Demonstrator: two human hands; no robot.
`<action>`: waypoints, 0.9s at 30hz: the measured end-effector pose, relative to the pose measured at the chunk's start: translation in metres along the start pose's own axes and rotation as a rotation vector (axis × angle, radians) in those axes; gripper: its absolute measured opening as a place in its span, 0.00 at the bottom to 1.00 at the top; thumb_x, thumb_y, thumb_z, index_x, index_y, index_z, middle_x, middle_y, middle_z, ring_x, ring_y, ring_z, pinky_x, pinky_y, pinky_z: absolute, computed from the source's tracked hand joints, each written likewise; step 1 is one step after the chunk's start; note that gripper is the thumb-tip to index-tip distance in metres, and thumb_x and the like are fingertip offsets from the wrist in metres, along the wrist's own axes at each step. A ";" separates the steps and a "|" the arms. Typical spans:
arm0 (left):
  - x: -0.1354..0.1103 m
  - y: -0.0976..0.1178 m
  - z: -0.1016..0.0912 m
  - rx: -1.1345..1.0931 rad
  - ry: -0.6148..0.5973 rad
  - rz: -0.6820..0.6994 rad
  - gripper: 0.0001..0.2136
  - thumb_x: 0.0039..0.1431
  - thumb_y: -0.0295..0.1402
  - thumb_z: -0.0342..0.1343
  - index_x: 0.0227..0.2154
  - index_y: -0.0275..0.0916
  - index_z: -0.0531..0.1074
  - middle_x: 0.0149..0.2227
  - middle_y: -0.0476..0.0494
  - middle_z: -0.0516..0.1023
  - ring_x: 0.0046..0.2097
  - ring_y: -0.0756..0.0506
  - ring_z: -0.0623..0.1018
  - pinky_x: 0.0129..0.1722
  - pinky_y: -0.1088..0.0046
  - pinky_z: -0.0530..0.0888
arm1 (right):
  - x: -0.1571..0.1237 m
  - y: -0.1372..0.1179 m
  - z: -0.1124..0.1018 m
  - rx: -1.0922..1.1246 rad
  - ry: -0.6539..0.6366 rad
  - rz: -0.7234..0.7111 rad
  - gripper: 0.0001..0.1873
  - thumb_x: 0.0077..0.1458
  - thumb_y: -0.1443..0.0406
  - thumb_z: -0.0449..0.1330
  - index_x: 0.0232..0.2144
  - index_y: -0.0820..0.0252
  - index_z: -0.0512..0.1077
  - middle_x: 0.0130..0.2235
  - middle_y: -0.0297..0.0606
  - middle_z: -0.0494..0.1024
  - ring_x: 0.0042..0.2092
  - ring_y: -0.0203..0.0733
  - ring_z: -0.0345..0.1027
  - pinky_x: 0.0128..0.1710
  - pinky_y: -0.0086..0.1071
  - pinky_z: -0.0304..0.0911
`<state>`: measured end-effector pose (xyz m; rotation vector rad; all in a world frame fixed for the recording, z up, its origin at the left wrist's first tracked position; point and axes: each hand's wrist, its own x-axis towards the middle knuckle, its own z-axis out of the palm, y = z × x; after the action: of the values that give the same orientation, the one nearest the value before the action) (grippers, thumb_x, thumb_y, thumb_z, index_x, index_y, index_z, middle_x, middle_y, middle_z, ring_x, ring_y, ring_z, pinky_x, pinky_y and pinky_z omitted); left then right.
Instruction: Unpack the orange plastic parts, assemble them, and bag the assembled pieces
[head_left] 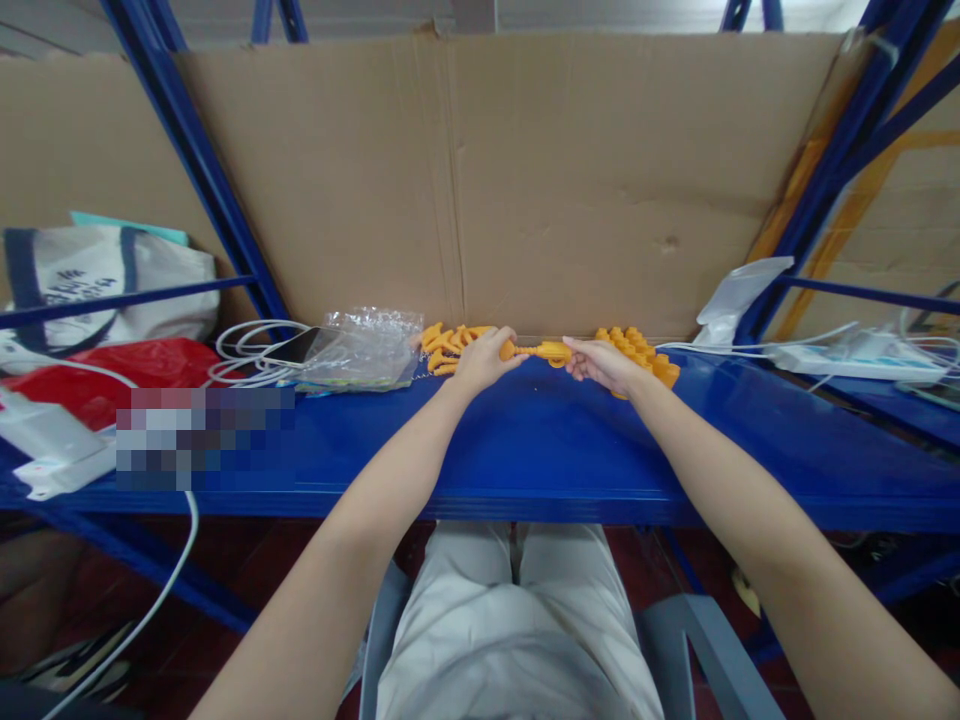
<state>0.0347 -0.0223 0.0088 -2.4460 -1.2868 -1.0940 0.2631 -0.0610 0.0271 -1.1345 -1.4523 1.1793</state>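
Left hand point(480, 362), right hand point(604, 365) grip orange part point(544, 351) at shelf point(525, 445) back edge.

Storeroom, blue steel racking point(202, 170), cardboard backing point(600, 180)

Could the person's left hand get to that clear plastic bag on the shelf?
Probably yes. The clear plastic bag lies close beside the left hand on the blue shelf, only a small pile of orange parts between them. That hand is busy gripping an orange piece, though.

Two hands point(480, 362) point(604, 365), one orange rod point(538, 350) — two orange heaps point(446, 345) point(643, 355).
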 end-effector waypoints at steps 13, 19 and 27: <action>-0.003 -0.016 -0.005 0.228 -0.082 -0.465 0.26 0.64 0.36 0.51 0.64 0.39 0.61 0.65 0.27 0.67 0.66 0.27 0.66 0.61 0.42 0.65 | 0.027 0.027 -0.018 -0.789 0.476 -0.398 0.16 0.61 0.54 0.58 0.44 0.59 0.71 0.40 0.47 0.79 0.43 0.53 0.72 0.45 0.43 0.66; -0.006 -0.034 0.002 0.284 -0.277 -0.553 0.24 0.61 0.40 0.53 0.59 0.38 0.70 0.61 0.25 0.72 0.61 0.25 0.71 0.58 0.41 0.68 | 0.021 0.028 -0.005 -1.289 0.476 -0.379 0.17 0.66 0.59 0.52 0.51 0.62 0.70 0.51 0.56 0.77 0.53 0.60 0.69 0.51 0.47 0.59; -0.007 -0.028 0.001 0.289 -0.235 -0.445 0.19 0.59 0.33 0.57 0.53 0.41 0.74 0.64 0.28 0.68 0.64 0.26 0.68 0.60 0.37 0.65 | 0.020 0.031 0.008 -1.552 0.377 -0.238 0.20 0.67 0.65 0.50 0.56 0.68 0.68 0.53 0.61 0.76 0.54 0.60 0.71 0.53 0.48 0.55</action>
<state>0.0113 -0.0089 -0.0013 -2.1743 -1.9746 -0.6431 0.2548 -0.0385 -0.0023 -1.8848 -2.0474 -0.5894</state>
